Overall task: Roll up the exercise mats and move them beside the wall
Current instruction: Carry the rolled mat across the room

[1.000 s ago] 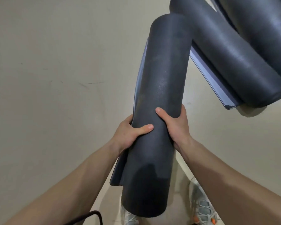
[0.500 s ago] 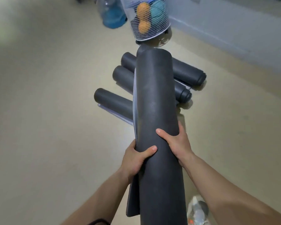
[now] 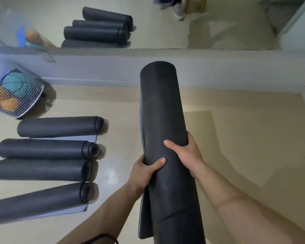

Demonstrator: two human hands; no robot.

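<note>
The pale floor fills most of the view. At its far side runs a low grey wall, and above this wall is a mirror that shows the reflection of some rolled mats.

In the middle, a dark rolled mat is held above the floor. It points away from the person, with its far end toward the wall. Its outer edge is loose and hangs down as a flap at the lower left side of the roll.

On the floor at the left lie four other rolled mats, side by side in a row, and their open ends face right. The farthest one is near the wall, and the nearest one has its loose edge flat on the floor.

Behind this row, just beside the wall, stands a wire basket with orange and teal balls inside.

The left hand grips the held mat from the left, with the thumb across the top of the roll. The right hand grips it from the right, a little farther forward, with the thumb also on top. Both hands are curled firmly around the roll.

A thin black band is at the left wrist.
</note>
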